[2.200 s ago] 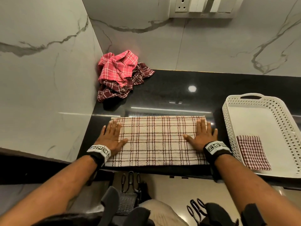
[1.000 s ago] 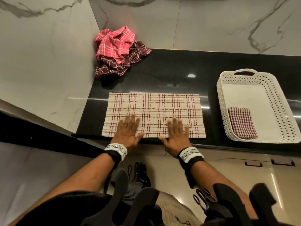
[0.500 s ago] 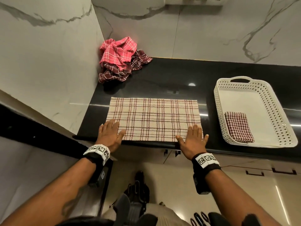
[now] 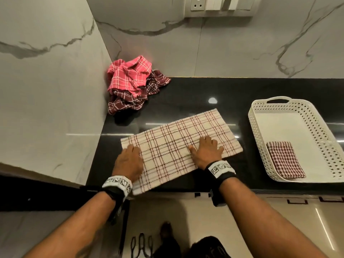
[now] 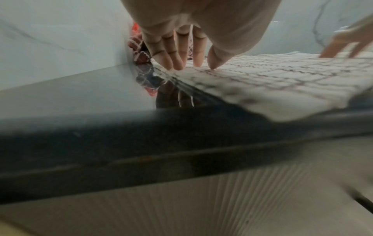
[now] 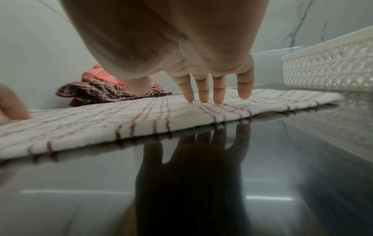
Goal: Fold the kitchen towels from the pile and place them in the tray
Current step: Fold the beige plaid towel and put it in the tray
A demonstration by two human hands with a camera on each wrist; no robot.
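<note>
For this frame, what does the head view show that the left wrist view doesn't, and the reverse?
Only the head view shows the white tray with a folded dark checked towel inside, the wall sockets, and the cream towel's skewed lie on the counter. Only the left wrist view shows the towel's near corner overhanging the counter's front edge and the left hand's fingertips touching the cloth. Both show the left hand, the right hand on the towel, and the pile in the corner.

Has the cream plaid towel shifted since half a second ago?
Yes. The cream plaid towel has turned counterclockwise: its right end swung away from the counter's front edge.
</note>
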